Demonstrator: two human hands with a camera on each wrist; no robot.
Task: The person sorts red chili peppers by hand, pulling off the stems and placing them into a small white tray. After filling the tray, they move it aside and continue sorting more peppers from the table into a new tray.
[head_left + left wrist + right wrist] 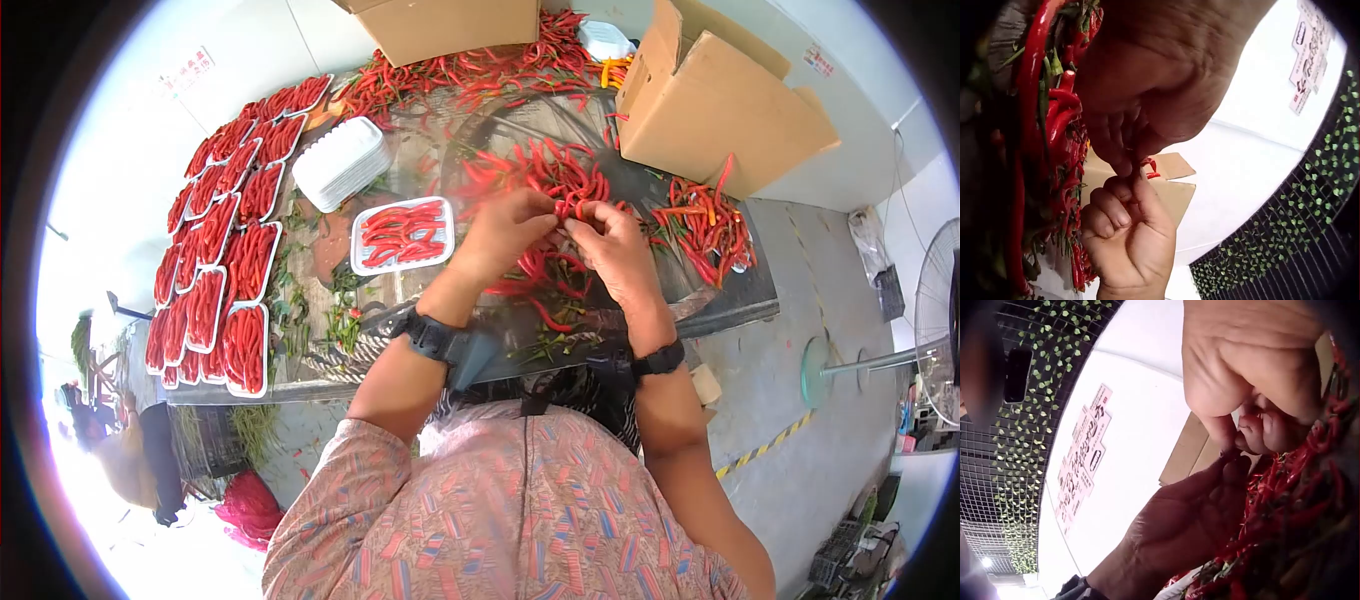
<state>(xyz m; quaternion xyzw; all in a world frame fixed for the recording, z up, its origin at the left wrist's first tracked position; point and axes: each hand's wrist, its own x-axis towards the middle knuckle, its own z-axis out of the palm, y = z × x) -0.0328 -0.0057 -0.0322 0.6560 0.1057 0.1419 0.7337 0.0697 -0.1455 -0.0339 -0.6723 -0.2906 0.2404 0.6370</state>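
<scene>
Both hands meet over a heap of red chili peppers [570, 175] on the wooden table, their fingertips almost together. Thumb and fingers of the left hand [500, 235] pinch a red chili pepper [567, 209] from one side. From the other side the right hand [622, 258] pinches it too, its remaining fingers curled in the left wrist view. Most of that pepper is hidden by the fingers. Left of the hands lies a white foam tray [357, 240] with several red peppers laid in rows.
A stack of white foam trays [342, 165] stands behind the tray. Filled trays of peppers [245, 350] cover the table's left end. Cardboard boxes [700, 120] stand at the back, near more loose peppers. At right are another pepper pile [705, 230] and a standing fan [935, 310].
</scene>
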